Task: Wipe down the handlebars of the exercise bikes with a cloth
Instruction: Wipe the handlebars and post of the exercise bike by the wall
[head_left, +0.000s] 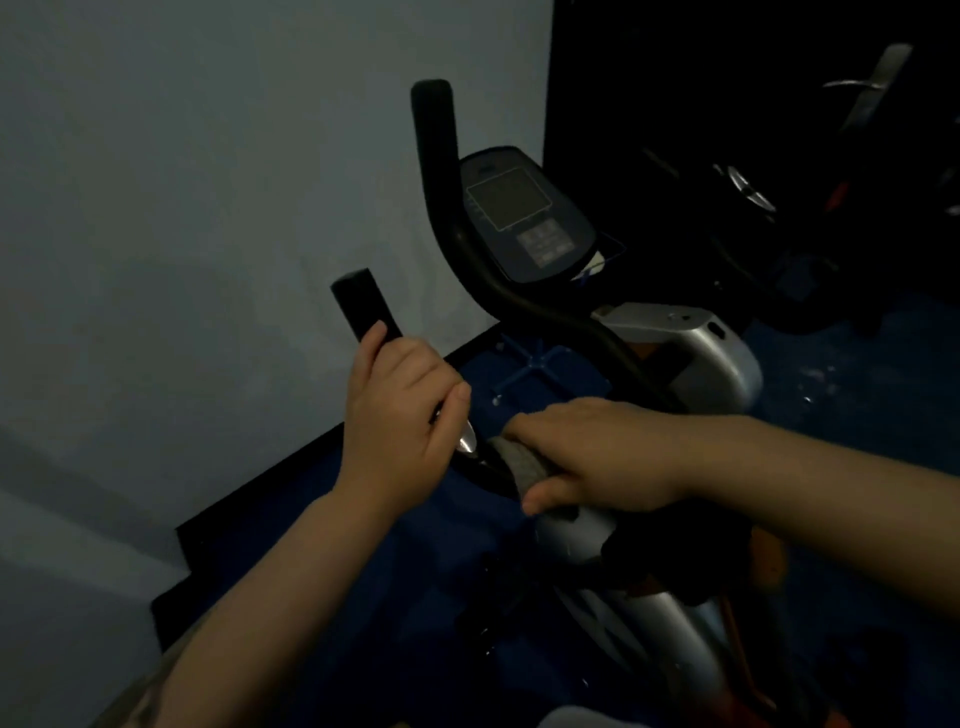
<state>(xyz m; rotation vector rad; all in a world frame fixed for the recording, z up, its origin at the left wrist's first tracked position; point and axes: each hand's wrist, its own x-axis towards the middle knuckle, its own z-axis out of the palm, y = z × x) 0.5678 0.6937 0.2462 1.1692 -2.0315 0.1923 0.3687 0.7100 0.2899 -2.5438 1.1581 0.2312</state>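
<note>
Dim room, left hand (400, 415) gripping handlebar (363, 306), right hand (597, 457) clutching cloth (519, 462)

No readable text anywhere tbh. The bike's console (527, 215) has a grey display panel and a block of buttons below it w/ some faint markings, but it's way too dark and blurry to make out any letters, numbers or a brand. Nothing legible on the silver frame cover (696, 343) either.
</note>
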